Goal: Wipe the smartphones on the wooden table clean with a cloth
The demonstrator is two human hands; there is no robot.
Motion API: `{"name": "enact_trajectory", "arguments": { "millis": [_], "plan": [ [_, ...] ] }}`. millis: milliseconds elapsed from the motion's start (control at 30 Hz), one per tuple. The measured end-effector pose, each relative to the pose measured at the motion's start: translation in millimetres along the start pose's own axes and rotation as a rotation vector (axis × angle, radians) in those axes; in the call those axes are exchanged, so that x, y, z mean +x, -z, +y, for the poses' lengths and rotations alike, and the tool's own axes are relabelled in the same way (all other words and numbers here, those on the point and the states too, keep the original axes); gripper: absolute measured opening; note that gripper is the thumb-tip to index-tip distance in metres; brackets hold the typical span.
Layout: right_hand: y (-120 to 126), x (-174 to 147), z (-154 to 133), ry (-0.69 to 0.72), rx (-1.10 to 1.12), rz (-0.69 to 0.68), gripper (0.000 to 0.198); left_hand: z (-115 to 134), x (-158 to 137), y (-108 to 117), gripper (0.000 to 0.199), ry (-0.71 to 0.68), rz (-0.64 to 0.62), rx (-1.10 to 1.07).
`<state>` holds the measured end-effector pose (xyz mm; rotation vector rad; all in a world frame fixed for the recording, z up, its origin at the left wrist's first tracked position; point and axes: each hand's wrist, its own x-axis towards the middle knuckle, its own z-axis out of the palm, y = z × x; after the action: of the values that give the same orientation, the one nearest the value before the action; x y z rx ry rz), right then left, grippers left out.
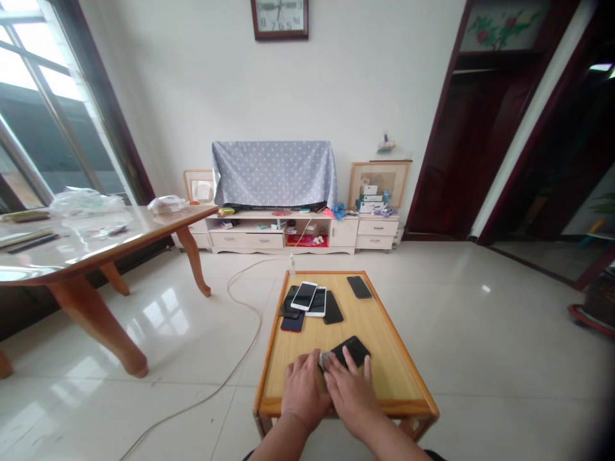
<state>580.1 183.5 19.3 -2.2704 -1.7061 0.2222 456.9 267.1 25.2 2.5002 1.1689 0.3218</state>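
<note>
A black smartphone (356, 349) lies screen up, at a slant, near the front of the small wooden table. My right hand (352, 390) rests over its near part, fingers spread, pressing a small crumpled grey cloth (325, 360) against it. My left hand (306, 389) is closed at the phone's lower left end, and its fingertips touch the cloth's edge. Both hands hide the phone's near end. Farther back on the left lies a heap of several phones, with a white-framed phone (304, 296) on top. A dark phone (359, 287) lies apart at the back right.
The small table (394, 358) has raised wooden edges. A clear bottle (292, 266) stands at its back left corner. A cable (250, 349) runs over the tiled floor on the left. A larger table (158, 224) with plastic bags stands left, and a white cabinet (342, 235) behind.
</note>
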Motion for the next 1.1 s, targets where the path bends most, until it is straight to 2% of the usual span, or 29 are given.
{"name": "enact_trajectory", "arguments": {
  "millis": [133, 233, 300, 467, 533, 700, 767, 933, 1000, 1100],
  "plan": [
    [11, 17, 22, -0.171, -0.036, 0.016, 0.052, 0, -1, -1, 0.069, -0.012, 0.021, -0.017],
    [12, 16, 33, -0.284, -0.063, 0.049, 0.055, 0, 0, -2, 0.072, -0.018, 0.036, -0.038],
    [8, 4, 27, -0.249, -0.061, 0.04, 0.056, -1, 0, -3, 0.069, -0.024, 0.047, -0.044],
    [2, -22, 8, -0.011, 0.004, -0.016, 0.052, 0, 0, -2, 0.062, -0.026, 0.017, -0.028],
    [8, -17, 15, -0.046, 0.002, -0.022, 0.052, 2, 0, 0, 0.064, -0.026, 0.005, -0.012],
    [21, 0, 43, -0.307, -0.06, 0.017, 0.055, 8, 0, 4, 0.065, -0.007, -0.001, 0.01],
    [19, -6, 39, -0.299, -0.054, 0.019, 0.055, 8, 1, 4, 0.064, -0.01, 0.004, 0.01],
    [9, -28, 18, -0.057, 0.03, 0.003, 0.052, 5, 3, -1, 0.064, -0.022, 0.001, 0.018],
    [11, -26, 24, -0.107, 0.023, 0.018, 0.052, 5, 3, -2, 0.063, -0.032, 0.011, 0.021],
    [19, -16, 42, -0.309, -0.021, 0.045, 0.054, 8, 3, 0, 0.061, -0.025, 0.01, 0.031]
  ]
}}
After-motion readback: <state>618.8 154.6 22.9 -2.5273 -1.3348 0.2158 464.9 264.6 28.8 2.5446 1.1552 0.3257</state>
